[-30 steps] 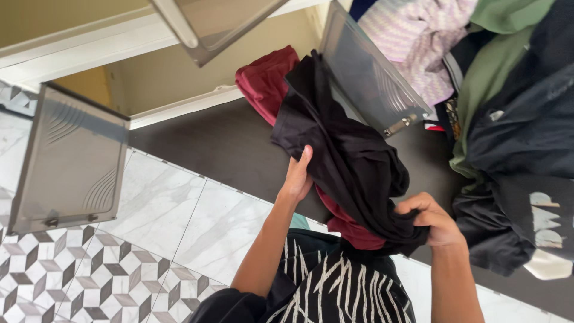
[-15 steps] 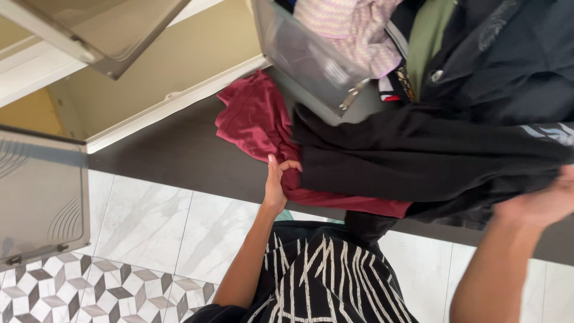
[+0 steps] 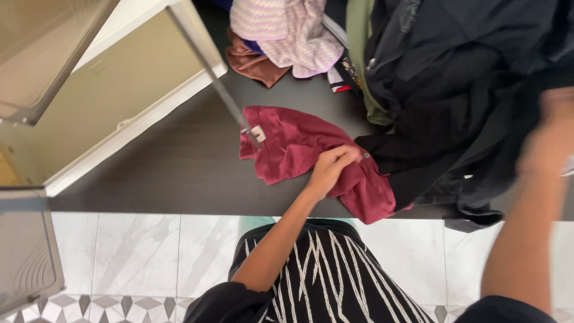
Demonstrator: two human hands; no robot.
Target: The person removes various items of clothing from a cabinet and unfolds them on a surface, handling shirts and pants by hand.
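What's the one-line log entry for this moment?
left hand: gripping maroon garment | right hand: blurred, raised over black clothes pile | surface: dark counter

A maroon garment (image 3: 302, 152) lies beside black clothes (image 3: 454, 119), a lilac zigzag knit (image 3: 281, 27) behind.

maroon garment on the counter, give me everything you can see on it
The maroon garment looks like soft knit fabric, crumpled and partly spread on the dark counter. A small pale tag shows at its upper left edge. The left hand presses on its middle, fingers curled into the cloth. Its right edge meets the black garment; which overlaps there is unclear. The lower right corner reaches the counter's front edge.
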